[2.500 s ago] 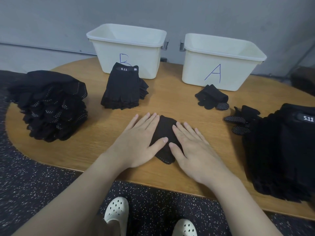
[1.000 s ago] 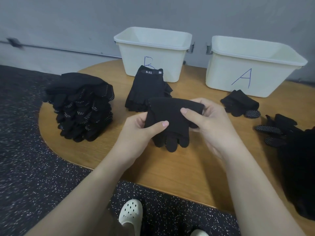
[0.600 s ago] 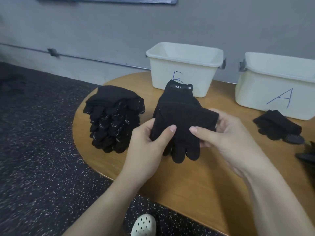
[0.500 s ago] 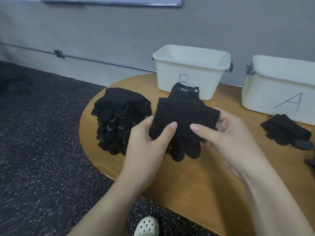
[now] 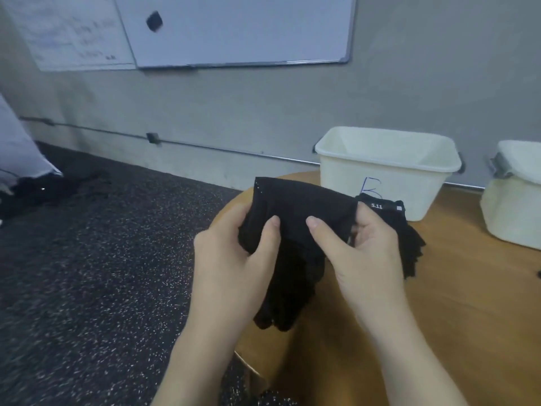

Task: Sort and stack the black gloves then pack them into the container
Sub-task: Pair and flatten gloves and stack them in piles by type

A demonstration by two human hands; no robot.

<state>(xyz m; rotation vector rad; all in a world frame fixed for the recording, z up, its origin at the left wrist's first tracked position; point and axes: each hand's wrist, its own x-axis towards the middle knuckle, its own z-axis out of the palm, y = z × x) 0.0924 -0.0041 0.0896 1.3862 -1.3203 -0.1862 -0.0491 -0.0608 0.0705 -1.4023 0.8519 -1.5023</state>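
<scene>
Both my hands hold one black glove [image 5: 295, 209] up above the left end of the wooden table [image 5: 456, 303]. My left hand [image 5: 234, 259] grips its left side with the thumb on the front. My right hand [image 5: 366, 253] pinches its right side. The glove's fingers hang down between my hands. Behind my right hand lies a stack of black gloves [image 5: 409, 241] with a "5.11" tag on top. The white container marked B [image 5: 386, 168] stands behind that stack. The dotted glove pile at the left is hidden behind the held glove and my left hand.
The edge of a second white container [image 5: 515, 206] shows at the far right. A whiteboard [image 5: 234, 27] hangs on the grey wall. Dark speckled floor [image 5: 102, 273] fills the left, with dark items [image 5: 46, 189] lying on it at the far left.
The glove went from being pressed flat on the table to being lifted and held up in both hands. My view has swung left and upward, so container A and the right-hand pile left the frame.
</scene>
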